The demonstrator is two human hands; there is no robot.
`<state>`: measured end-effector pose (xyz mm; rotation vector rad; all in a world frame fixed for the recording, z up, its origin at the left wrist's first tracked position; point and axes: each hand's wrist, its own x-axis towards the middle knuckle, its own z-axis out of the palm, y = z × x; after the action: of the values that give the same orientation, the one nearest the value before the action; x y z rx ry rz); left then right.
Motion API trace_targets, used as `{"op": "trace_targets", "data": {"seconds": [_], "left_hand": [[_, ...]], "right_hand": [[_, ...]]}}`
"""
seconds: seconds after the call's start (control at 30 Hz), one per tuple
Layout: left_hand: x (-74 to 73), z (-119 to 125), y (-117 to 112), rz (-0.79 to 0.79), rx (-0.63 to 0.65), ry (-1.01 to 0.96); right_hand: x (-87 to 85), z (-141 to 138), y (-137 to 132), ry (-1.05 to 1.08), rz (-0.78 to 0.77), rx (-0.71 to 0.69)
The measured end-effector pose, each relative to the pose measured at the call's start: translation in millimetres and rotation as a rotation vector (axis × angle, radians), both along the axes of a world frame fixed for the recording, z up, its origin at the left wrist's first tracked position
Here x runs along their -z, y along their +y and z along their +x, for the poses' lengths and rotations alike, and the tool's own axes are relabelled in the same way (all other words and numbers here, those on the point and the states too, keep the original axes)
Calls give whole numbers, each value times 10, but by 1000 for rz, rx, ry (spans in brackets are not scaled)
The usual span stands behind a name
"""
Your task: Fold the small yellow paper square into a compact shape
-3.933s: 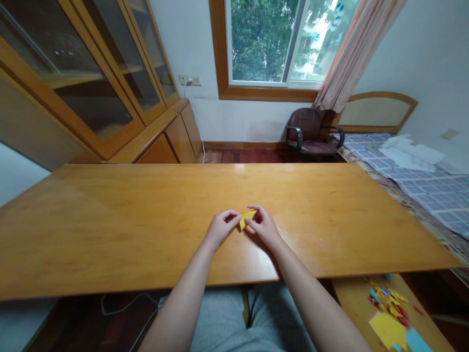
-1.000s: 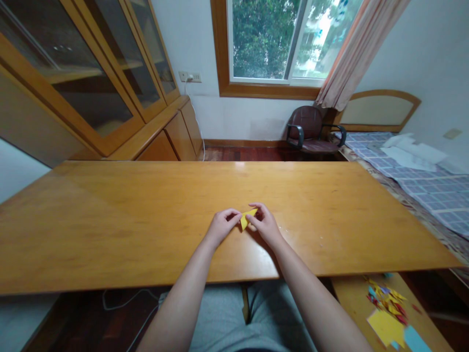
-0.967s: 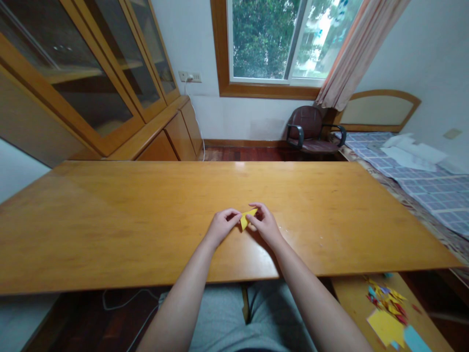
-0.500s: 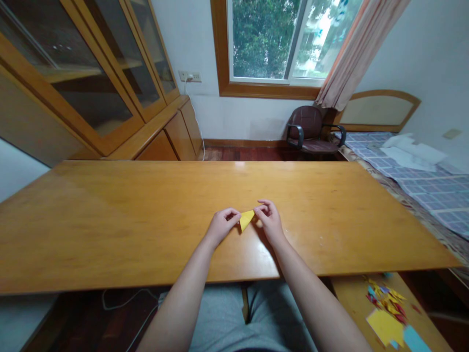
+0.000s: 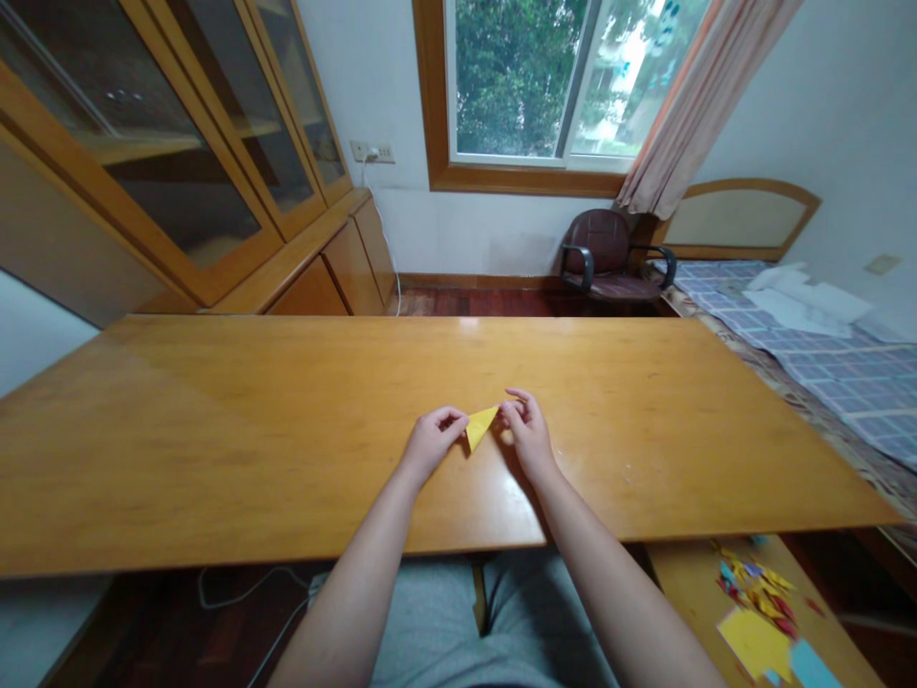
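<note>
Right hand (image 5: 528, 433) sliding outward since the earlier frame, thumb and finger pinching the right tip of a small yellow paper triangle (image 5: 480, 426), left hand (image 5: 428, 444) clamping its left corner, triangle spanning between them over a glossy golden-brown wooden table (image 5: 250, 430)

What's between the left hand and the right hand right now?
In the head view, a yellow paper triangle spans the gap: the left hand pinches its left side, and the right hand is at its right tip.
</note>
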<state>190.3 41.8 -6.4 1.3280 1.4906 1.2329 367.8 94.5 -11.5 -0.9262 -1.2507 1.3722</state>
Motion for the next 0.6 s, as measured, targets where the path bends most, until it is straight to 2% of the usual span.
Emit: {"op": "trace_targets", "data": {"seconds": [0.13, 0.23, 0.4, 0.6], "left_hand": [[-30, 6, -7, -4, -7, -8], [-37, 8, -14, -8, 14, 18], [-44, 19, -19, -15, 31, 38], [-46, 21, -13, -19, 27, 73]], "right_hand": [[6, -21, -9, -24, 5, -135], [27, -20, -13, -62, 4, -179], [15, 4, -17, -69, -24, -101], [-3, 3, -38, -65, 16, -34]]}}
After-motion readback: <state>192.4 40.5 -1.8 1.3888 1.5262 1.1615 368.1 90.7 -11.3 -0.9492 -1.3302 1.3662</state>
